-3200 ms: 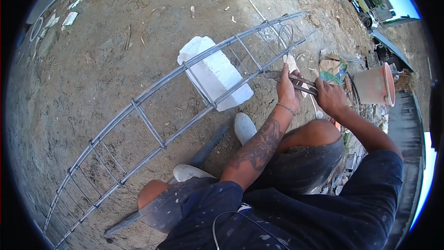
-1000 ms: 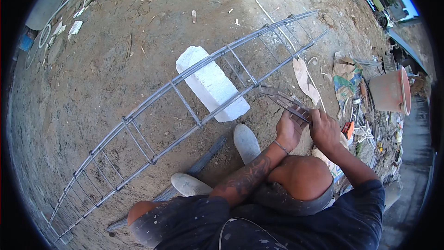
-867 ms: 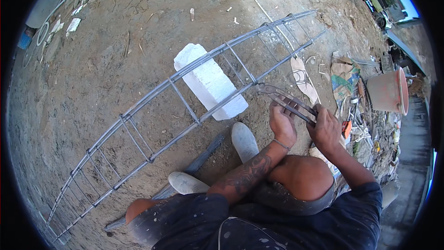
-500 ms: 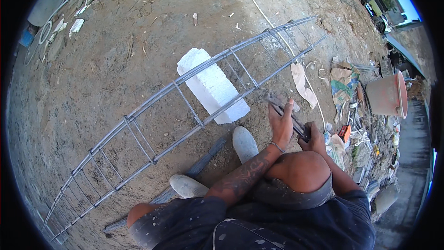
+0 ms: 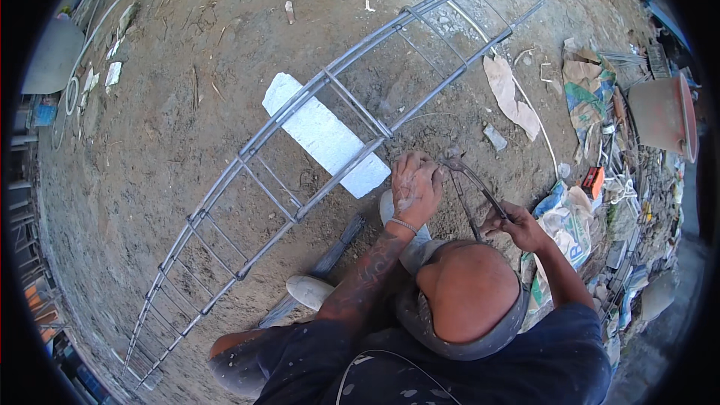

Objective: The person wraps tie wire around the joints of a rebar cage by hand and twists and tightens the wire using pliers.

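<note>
Head view: rebar cage [image 5: 300,214] runs diagonally from lower left to upper right, crossing over a white block [image 5: 328,139] a bit left of frame centre. Left hand [image 5: 415,193] is just right of the block's lower end, fingers bunched narrow beside the head of the long-handled pincers [image 5: 486,190]; can't tell if anything is pinched in them. Right hand [image 5: 517,226], right of centre, is closed on a handle end; handles are spread apart. Pincer head is off the cage, so no bar or tie is in its bite. Thin curved wire [image 5: 427,114] lies just above the left hand, near the cage joint there; can't confirm it's attached. Progress, my read: stirrups are in place along the visible length, dark knots at some joints look like finished ties. Joint nearest the left hand may be incomplete; count of untied joints not readable at this size. Around: grey rod bundle [image 5: 339,249] and a pale boot [image 5: 310,292] lower centre, pale paper strip [image 5: 511,97] upper right, torn sack [image 5: 583,97] and bucket [image 5: 660,116] farther right, orange box [image 5: 593,181] below those.
</note>
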A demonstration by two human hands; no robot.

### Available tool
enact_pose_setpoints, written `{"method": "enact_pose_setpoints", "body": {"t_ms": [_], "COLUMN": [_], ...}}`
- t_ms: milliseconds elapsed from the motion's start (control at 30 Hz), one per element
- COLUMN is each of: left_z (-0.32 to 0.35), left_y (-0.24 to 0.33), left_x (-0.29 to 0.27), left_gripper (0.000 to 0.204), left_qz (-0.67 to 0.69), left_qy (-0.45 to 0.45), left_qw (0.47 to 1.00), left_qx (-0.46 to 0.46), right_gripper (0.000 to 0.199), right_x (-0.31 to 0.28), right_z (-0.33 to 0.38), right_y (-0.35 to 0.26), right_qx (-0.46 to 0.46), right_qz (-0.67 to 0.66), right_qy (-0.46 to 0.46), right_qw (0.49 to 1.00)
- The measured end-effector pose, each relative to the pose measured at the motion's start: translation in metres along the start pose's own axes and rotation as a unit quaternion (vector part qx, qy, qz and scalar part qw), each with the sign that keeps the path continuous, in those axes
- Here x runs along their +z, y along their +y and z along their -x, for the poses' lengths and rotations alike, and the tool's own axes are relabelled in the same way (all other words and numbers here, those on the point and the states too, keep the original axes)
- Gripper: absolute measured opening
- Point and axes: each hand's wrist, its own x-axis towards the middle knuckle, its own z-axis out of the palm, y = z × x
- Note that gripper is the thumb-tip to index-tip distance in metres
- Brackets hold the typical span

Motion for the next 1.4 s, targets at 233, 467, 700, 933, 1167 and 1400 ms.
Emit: {"method": "enact_pose_setpoints", "body": {"t_ms": [233, 467, 700, 933, 1167, 1400], "left_z": [-0.024, -0.052, -0.065, -0.061, -0.018, -0.012], "left_y": [-0.013, 0.021, 0.031, 0.025, 0.005, 0.033], "left_x": [0.022, -0.026, -0.028, -0.031, -0.021, 0.005], "left_gripper": [0.023, 0.025, 0.027, 0.035, 0.069, 0.073], "left_qz": [0.201, 0.541, 0.525, 0.432, 0.611, 0.668], "left_qy": [-0.037, -0.178, -0.157, -0.231, -0.179, 0.042], "left_qw": [0.958, 0.752, 0.768, 0.843, 0.753, 0.726], "left_qx": [-0.200, -0.331, -0.332, -0.221, -0.166, -0.160], "right_gripper": [0.028, 0.042, 0.031, 0.024, 0.024, 0.028], "right_x": [-0.062, -0.013, 0.025, 0.041, 0.017, 0.046], "right_z": [0.007, -0.077, -0.116, -0.120, -0.119, -0.127], "right_y": [0.049, -0.030, -0.069, -0.075, -0.078, -0.076], "right_qx": [0.066, -0.204, -0.117, -0.157, -0.227, -0.171], "right_qz": [0.125, 0.129, -0.191, -0.379, -0.587, -0.607], "right_qy": [-0.024, 0.141, 0.180, 0.145, 0.146, 0.213], "right_qw": [0.990, 0.960, 0.958, 0.900, 0.764, 0.746]}}
